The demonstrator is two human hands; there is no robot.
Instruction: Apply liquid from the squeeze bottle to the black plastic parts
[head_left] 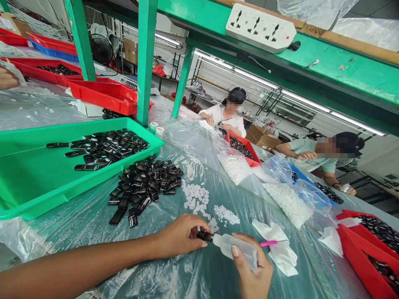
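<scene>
Between the thumb and fingers of my left hand [181,236] is a small glossy black plastic part [204,236]. My right hand [254,265] grips a translucent squeeze bottle [238,248], its nozzle pointing left at the black part; whether the tip touches it I cannot tell. Just beyond my hands lie small white pieces [195,197] and a second little heap of white pieces [227,214]. A pile of similar black parts [149,180] rests on the plastic-covered table. To the right, a pink-handled tool [268,243] lies on a crumpled white tissue [282,255].
A green tray [34,178] with more black parts stands at left. Green frame posts [146,62] rise behind it, under a shelf with a power strip [260,27]. Bags of white pieces [289,203] and red trays [355,253] are at right. Two co-workers sit opposite; another person's hand [8,78] shows far left.
</scene>
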